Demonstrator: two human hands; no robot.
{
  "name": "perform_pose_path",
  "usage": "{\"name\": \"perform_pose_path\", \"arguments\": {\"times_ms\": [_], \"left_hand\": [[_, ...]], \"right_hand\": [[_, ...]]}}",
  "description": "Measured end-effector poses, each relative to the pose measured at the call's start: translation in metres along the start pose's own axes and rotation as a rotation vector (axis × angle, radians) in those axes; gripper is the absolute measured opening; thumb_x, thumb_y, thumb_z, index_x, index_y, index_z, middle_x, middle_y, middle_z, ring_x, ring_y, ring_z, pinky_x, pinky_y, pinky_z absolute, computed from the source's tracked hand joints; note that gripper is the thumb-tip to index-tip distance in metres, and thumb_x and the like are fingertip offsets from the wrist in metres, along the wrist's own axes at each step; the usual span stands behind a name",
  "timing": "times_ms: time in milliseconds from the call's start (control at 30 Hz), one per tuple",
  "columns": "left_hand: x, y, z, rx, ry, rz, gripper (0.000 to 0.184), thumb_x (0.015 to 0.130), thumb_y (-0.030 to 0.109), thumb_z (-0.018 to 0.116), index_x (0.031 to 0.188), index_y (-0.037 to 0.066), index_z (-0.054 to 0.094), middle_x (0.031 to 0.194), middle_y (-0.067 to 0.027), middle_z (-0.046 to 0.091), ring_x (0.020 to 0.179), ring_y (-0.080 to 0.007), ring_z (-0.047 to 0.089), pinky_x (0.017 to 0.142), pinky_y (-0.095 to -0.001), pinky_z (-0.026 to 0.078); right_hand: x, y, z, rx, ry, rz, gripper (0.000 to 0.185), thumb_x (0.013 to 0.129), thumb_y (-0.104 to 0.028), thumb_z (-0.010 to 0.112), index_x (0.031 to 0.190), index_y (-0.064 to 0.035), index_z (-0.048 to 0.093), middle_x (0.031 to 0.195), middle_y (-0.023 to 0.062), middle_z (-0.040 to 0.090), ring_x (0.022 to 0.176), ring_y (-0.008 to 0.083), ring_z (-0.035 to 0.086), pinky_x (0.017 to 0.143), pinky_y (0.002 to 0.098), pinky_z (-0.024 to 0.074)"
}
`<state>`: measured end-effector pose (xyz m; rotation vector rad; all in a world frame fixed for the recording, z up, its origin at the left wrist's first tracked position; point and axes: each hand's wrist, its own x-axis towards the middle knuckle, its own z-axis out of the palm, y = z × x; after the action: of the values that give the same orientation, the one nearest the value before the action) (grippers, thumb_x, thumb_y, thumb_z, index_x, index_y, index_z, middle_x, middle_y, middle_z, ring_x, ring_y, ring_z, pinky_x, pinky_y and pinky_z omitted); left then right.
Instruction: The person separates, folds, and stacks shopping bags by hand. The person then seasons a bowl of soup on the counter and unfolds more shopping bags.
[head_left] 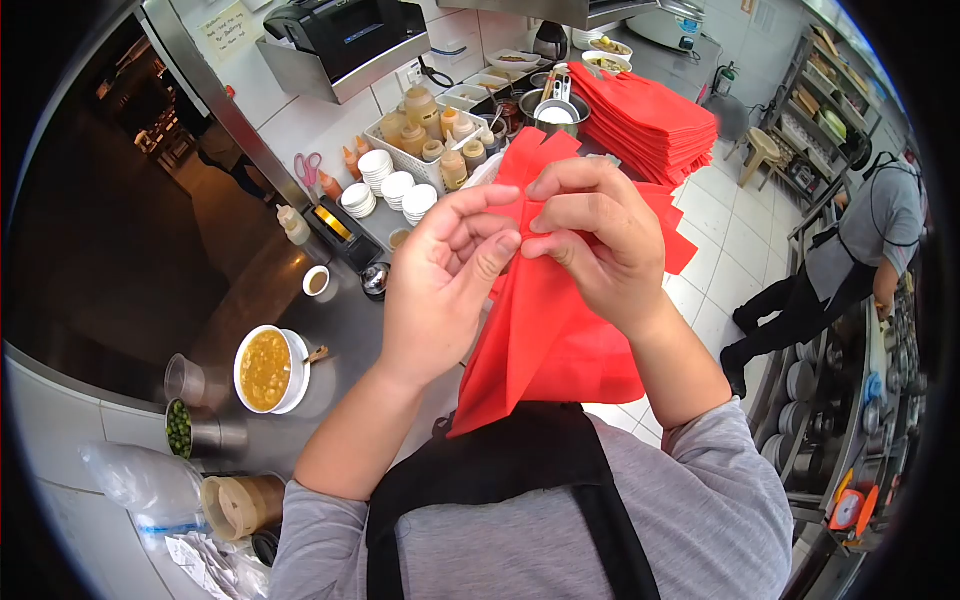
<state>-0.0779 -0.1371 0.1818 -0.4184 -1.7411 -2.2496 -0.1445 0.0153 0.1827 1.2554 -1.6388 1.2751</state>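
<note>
A red non-woven fabric bag [555,340] hangs in front of my chest, its folded upper part pinched between my two hands. My left hand [450,270] is closed at the bag's left edge, thumb and forefinger near the fold. On the other side my right hand [605,235] grips the same fold between thumb and fingertips. The fingertips of both hands almost meet. Beyond my right hand lies a thick stack of red bags [645,125] at the counter's end.
On the steel counter [330,350] stand a soup bowl [267,370], a small sauce cup [316,281], stacked white dishes [376,168] and a basket of sauce bottles [420,115]. A printer [345,35] sits on a wall shelf. At right, another person [850,250] stands beside shelving.
</note>
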Motion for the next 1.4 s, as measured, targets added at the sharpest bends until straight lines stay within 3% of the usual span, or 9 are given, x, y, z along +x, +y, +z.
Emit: {"name": "perform_pose_path", "arguments": {"times_ms": [333, 500, 700, 833, 1033, 1167, 1267, 1367, 1400], "left_hand": [[0.004, 0.0, -0.004, -0.276, -0.069, -0.336, 0.024, 0.094, 0.019, 0.06, 0.108, -0.001, 0.062, 0.09, 0.0003, 0.065, 0.074, -0.0004, 0.054, 0.06, -0.017, 0.042], [0.005, 0.005, 0.0, 0.243, -0.057, 0.031, 0.014, 0.091, 0.009, 0.062, 0.099, -0.002, 0.066, 0.087, -0.0021, 0.066, 0.078, -0.0055, 0.06, 0.067, -0.0208, 0.048], [0.002, 0.005, 0.001, 0.407, -0.049, 0.236, 0.012, 0.089, 0.003, 0.062, 0.099, -0.003, 0.066, 0.09, -0.0075, 0.064, 0.082, -0.01, 0.062, 0.072, -0.0223, 0.049], [0.002, 0.003, 0.002, 0.342, -0.069, 0.29, 0.014, 0.09, 0.001, 0.06, 0.102, -0.002, 0.065, 0.097, -0.009, 0.063, 0.085, -0.0117, 0.062, 0.074, -0.0234, 0.049], [-0.008, -0.009, 0.005, 0.144, 0.039, 0.339, 0.006, 0.086, 0.0, 0.063, 0.092, -0.001, 0.061, 0.098, -0.009, 0.06, 0.089, -0.0118, 0.059, 0.075, -0.0243, 0.049], [-0.007, -0.007, -0.014, 0.625, -0.135, 0.485, 0.012, 0.088, 0.01, 0.064, 0.091, 0.0, 0.058, 0.094, -0.0125, 0.055, 0.083, -0.0217, 0.056, 0.075, -0.0308, 0.046], [-0.003, 0.003, -0.015, 0.744, -0.273, 0.472, 0.039, 0.091, 0.032, 0.057, 0.104, -0.005, 0.051, 0.101, -0.0196, 0.052, 0.092, -0.0326, 0.055, 0.081, -0.0389, 0.045], [-0.018, 0.007, 0.006, 0.989, -0.201, 0.198, 0.039, 0.091, 0.024, 0.056, 0.113, -0.006, 0.044, 0.108, -0.0248, 0.049, 0.099, -0.0412, 0.053, 0.084, -0.0441, 0.044], [-0.019, 0.008, 0.008, 1.051, -0.218, 0.163, 0.037, 0.091, 0.018, 0.053, 0.116, -0.006, 0.04, 0.111, -0.0274, 0.046, 0.102, -0.0462, 0.051, 0.086, -0.0471, 0.043]], "right_hand": [[-0.004, -0.004, -0.002, 0.114, 0.009, 0.031, 0.019, 0.068, -0.004, 0.076, 0.083, -0.0067, 0.064, 0.093, 0.0061, 0.062, 0.086, 0.0211, 0.061, 0.073, 0.0306, 0.0482], [-0.003, -0.003, -0.007, 0.128, -0.016, 0.042, 0.017, 0.072, -0.008, 0.075, 0.084, -0.0069, 0.062, 0.092, 0.0063, 0.064, 0.085, 0.021, 0.063, 0.072, 0.0302, 0.0474], [-0.005, -0.001, -0.012, 0.114, -0.093, 0.115, 0.023, 0.076, -0.015, 0.074, 0.093, -0.0061, 0.061, 0.092, 0.0062, 0.065, 0.083, 0.0206, 0.064, 0.074, 0.031, 0.0459], [0.002, 0.0, -0.014, -0.118, -0.233, 0.033, 0.029, 0.079, -0.021, 0.071, 0.099, -0.0048, 0.059, 0.092, 0.0074, 0.065, 0.081, 0.0236, 0.064, 0.073, 0.0331, 0.0463], [0.027, 0.008, -0.02, -0.18, -0.046, -0.092, 0.022, 0.081, -0.023, 0.069, 0.089, -0.0058, 0.058, 0.075, 0.0097, 0.057, 0.067, 0.03, 0.058, 0.058, 0.037, 0.0458], [0.054, 0.013, -0.029, -0.329, -0.057, -0.176, 0.017, 0.088, -0.021, 0.062, 0.09, -0.0055, 0.055, 0.077, 0.0093, 0.057, 0.07, 0.0266, 0.059, 0.061, 0.0338, 0.0463], [0.076, 0.015, -0.039, -0.355, -0.121, -0.159, 0.017, 0.093, -0.016, 0.057, 0.1, -0.0003, 0.055, 0.083, 0.0106, 0.057, 0.072, 0.024, 0.057, 0.067, 0.0276, 0.0454], [0.095, 0.015, -0.038, -0.347, -0.072, -0.364, 0.014, 0.095, -0.017, 0.054, 0.093, -0.0032, 0.052, 0.074, 0.0108, 0.057, 0.061, 0.0241, 0.058, 0.055, 0.0309, 0.0448], [0.096, 0.016, -0.039, -0.33, -0.085, -0.283, 0.016, 0.094, -0.019, 0.055, 0.093, -0.0031, 0.052, 0.076, 0.0133, 0.057, 0.063, 0.0276, 0.058, 0.056, 0.033, 0.0455]]}}
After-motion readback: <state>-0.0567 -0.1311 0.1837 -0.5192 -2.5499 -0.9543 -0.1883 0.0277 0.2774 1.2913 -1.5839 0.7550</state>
